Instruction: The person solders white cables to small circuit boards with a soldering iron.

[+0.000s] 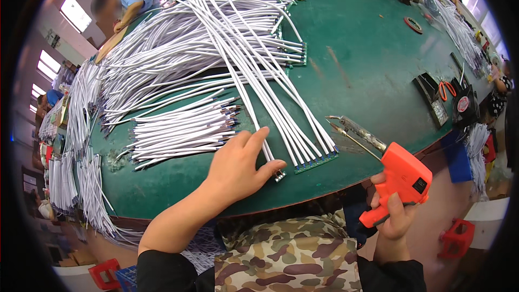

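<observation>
Camouflage lap (294,257) below; my right hand (397,213) is clamped on the orange soldering gun (397,176), light, rigid.
My left hand (238,165) pinches a limp white wire (258,121) near its small, probably fragile, end board (279,175), mid-frame.

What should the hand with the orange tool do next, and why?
Probably bring the orange soldering gun in the right hand leftward, so its metal tip reaches the white cable end that the left hand pinches near the table edge. The tip hangs in the air, apart from that end.
</observation>
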Action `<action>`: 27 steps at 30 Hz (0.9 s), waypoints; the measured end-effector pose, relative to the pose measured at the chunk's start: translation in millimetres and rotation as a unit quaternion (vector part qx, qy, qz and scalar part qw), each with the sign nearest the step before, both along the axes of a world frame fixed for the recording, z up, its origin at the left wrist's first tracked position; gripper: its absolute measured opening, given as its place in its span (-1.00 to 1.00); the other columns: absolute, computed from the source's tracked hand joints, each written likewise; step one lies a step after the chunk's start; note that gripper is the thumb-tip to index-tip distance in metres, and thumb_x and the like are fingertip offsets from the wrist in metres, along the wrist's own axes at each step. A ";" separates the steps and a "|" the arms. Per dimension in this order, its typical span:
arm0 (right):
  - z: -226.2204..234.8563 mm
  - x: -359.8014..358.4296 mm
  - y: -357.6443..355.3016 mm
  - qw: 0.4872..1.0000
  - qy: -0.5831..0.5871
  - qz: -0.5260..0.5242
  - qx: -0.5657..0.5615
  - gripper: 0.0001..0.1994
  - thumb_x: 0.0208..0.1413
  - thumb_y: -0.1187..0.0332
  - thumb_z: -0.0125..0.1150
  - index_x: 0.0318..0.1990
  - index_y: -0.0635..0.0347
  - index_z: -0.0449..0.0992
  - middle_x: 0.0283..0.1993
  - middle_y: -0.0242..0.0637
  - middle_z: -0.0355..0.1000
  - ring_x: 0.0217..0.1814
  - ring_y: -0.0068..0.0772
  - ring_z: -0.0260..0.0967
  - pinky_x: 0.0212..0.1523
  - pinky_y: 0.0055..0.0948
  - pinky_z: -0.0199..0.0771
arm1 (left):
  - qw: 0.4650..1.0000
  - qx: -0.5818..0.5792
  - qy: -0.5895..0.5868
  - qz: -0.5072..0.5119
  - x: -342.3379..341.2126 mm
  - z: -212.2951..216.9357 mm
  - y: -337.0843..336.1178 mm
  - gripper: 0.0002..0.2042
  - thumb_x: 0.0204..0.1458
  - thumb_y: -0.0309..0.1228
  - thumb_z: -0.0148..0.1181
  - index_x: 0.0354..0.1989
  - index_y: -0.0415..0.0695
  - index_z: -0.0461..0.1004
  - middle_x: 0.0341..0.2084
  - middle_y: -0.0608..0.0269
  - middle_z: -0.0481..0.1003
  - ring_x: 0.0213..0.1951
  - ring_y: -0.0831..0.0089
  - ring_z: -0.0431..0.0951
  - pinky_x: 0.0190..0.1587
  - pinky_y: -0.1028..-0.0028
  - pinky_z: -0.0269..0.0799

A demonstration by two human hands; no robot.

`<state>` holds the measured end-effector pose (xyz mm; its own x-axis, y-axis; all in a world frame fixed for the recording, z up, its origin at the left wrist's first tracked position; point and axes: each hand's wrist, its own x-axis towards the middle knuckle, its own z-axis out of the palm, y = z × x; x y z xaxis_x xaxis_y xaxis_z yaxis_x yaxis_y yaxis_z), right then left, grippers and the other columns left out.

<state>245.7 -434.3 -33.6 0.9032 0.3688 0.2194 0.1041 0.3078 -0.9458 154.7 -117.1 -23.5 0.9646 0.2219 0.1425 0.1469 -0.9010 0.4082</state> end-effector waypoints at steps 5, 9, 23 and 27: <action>0.0 0.6 -1.8 1.000 0.009 0.005 0.005 -0.46 0.26 0.36 0.21 0.33 0.41 0.29 0.05 0.07 0.55 -0.31 -0.47 0.50 -0.28 -0.47 0.60 | 0.992 -0.002 -0.062 -0.114 0.8 -21.2 15.9 -0.41 -0.04 -0.26 0.51 0.18 -0.17 0.47 -0.09 0.00 0.49 -0.10 0.04 0.51 -0.07 0.20 0.47; -5.1 3.0 2.9 0.999 0.031 0.024 0.000 -0.48 0.26 0.39 0.19 0.33 0.40 0.30 0.05 0.03 0.56 -0.32 -0.49 0.49 -0.27 -0.46 0.59 | 0.970 0.028 -0.123 -0.206 14.7 -23.8 29.2 -0.43 -0.10 -0.29 0.53 0.12 -0.14 0.51 -0.15 0.06 0.50 -0.10 0.05 0.50 -0.05 0.17 0.44; -17.3 14.0 8.3 0.999 0.043 0.010 0.023 -0.56 0.29 0.42 0.15 0.28 0.38 0.36 0.03 0.00 0.58 -0.34 -0.54 0.49 -0.28 -0.49 0.59 | 0.964 0.021 -0.125 -0.235 57.4 -16.1 -51.4 -0.42 -0.09 -0.34 0.49 0.17 -0.12 0.49 0.10 0.02 0.42 0.12 0.02 0.45 0.15 0.09 0.39; -19.7 18.0 3.5 0.999 0.036 0.005 0.022 -0.57 0.29 0.42 0.16 0.27 0.38 0.37 0.03 -0.02 0.58 -0.34 -0.53 0.49 -0.27 -0.49 0.59 | 0.968 0.025 -0.094 -0.233 52.2 -29.1 -42.7 -0.42 -0.08 -0.37 0.48 0.19 -0.11 0.47 0.13 0.03 0.39 0.14 0.02 0.44 0.19 0.09 0.36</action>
